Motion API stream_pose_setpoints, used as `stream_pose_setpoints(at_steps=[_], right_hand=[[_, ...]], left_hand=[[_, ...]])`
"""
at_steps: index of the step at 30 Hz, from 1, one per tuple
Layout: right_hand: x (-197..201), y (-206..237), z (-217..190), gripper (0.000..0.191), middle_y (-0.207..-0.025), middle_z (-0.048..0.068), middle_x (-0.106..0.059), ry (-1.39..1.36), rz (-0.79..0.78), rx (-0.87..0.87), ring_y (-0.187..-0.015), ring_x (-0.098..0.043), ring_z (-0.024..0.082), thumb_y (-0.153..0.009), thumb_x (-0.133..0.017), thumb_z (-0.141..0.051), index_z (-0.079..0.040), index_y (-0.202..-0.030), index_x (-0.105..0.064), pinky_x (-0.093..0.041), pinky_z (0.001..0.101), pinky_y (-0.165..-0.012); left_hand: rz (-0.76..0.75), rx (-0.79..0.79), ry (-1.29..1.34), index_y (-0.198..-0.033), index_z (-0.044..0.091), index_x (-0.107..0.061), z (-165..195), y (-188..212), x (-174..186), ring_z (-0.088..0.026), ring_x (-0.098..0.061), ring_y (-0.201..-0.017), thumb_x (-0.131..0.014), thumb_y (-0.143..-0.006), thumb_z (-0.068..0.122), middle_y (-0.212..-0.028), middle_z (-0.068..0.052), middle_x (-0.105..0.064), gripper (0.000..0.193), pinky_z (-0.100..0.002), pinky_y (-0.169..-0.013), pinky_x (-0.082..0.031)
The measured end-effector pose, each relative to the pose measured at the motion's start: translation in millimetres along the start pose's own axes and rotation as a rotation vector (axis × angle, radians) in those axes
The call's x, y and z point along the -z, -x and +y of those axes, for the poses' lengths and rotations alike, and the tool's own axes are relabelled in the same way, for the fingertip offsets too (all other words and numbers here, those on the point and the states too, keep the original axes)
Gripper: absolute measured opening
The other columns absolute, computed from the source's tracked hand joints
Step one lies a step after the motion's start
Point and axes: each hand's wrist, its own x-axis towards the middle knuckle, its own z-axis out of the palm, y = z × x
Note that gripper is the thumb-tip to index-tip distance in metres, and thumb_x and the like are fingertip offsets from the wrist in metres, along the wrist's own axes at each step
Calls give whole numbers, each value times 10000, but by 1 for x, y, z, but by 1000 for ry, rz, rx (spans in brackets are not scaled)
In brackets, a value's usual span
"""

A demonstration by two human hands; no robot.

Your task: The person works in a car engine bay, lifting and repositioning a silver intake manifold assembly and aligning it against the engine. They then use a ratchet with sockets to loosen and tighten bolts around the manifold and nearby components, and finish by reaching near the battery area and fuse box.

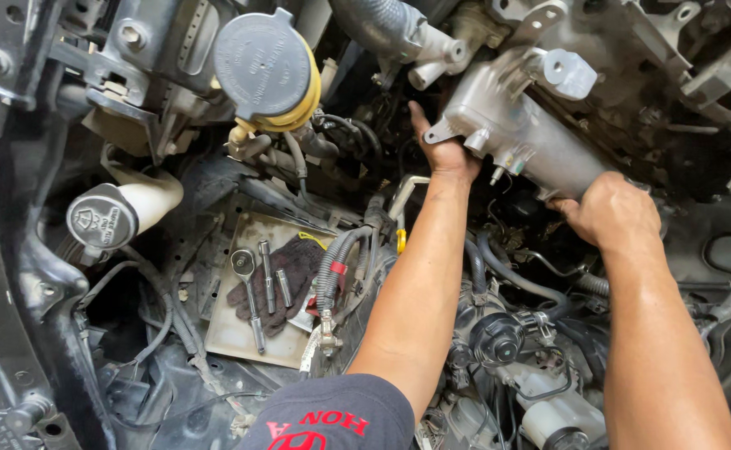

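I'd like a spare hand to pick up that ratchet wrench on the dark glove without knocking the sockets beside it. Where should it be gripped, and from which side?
Probably by the lower half of its straight handle, coming from above and from the side away from the sockets. The ratchet wrench lies flat on the dark glove on a tray, round head up-picture. The sockets lie along its right side near the head; the handle's lower end is free.

Daylight fell into a grimy engine bay (682, 67): dark hoses (507, 271), a grey reservoir cap (263, 62), a dusty flat tray (232, 333).
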Motion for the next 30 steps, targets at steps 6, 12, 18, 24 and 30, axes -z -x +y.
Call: stream_pose_setpoints(at_steps=[6,12,18,24,30], right_hand=[[1,2,-2,699,-1143,327,-711,-11,-7,-11,-1093,-683,465,-840,-826,-514,96,-1153,-692,-551,513,-926],[-3,0,0,715,-1163,330,-703,-8,14,9,-1109,-671,478,-833,-824,-524,94,-1166,-687,-543,522,-933],[-5,-5,3,710,-1176,325,-711,40,29,42,-1128,-677,461,-837,-807,-535,87,-1166,-708,-547,515,-945],[1,-9,-1,750,-1164,307,-734,141,-30,38,-1127,-697,442,-826,-798,-600,87,-1124,-748,-560,503,-946],[0,-12,-3,723,-1144,306,-746,188,-41,-16,-1104,-708,449,-841,-788,-583,85,-1117,-758,-565,509,-934]], left_hand=[[-16,-19,6,-1513,37,-466,2,1,0,-320,-504,-1353,-315,-966,822,-1491,-142,-517,969,-470,-1160,-378],[-26,-66,17,-1552,38,-429,1,0,1,-314,-480,-1377,-321,-991,798,-1512,-138,-500,951,-463,-1183,-352],[-41,-78,54,-1564,48,-422,-3,-2,-3,-303,-470,-1390,-308,-999,803,-1540,-128,-482,950,-436,-1196,-342],[-25,-84,92,-1554,47,-443,-2,2,-13,-287,-479,-1386,-276,-996,833,-1515,-121,-511,978,-421,-1197,-347],[-36,-82,145,-1529,31,-484,-6,4,-15,-265,-514,-1336,-292,-1027,836,-1464,-114,-551,968,-405,-1176,-368]])
